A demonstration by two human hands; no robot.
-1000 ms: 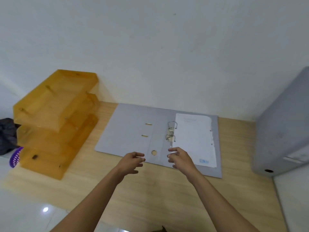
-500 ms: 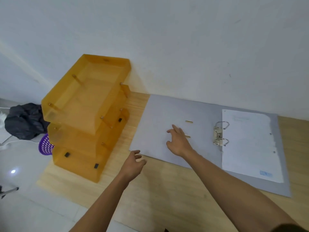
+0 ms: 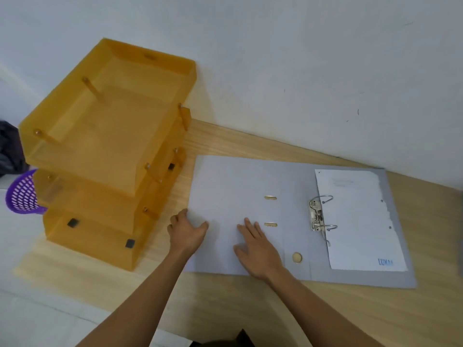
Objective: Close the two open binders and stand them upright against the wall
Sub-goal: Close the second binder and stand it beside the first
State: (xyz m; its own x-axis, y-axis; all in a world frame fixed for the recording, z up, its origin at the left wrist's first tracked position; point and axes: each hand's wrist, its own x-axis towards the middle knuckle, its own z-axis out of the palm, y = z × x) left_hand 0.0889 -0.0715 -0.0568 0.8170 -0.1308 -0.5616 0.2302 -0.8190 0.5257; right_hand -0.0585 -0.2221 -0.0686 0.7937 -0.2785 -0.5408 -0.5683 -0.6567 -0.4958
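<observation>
Binder (image 3: 238,186) flat open (grey, papered)

- orange see-through stacked letter trays (image 3: 107,146) sitting on the wooden desk (image 3: 250,311)
- purple perforated basket (image 3: 21,194) down left
- dark bundle of cloth (image 3: 8,149) behind it

In front of you the open binder (image 3: 288,221) lies flat on the table (image 3: 250,309), its far edge near the wall (image 3: 275,58). A sheet of paper (image 3: 358,219) lies on its right half, just right of the ring mechanism (image 3: 319,216). Your right hand (image 3: 258,249) rests on the left cover; your left hand (image 3: 186,232) is at that cover's left edge. To the left stands the stacked tray rack (image 3: 105,151), and beyond its left side, off the table, a basket (image 3: 21,194).
</observation>
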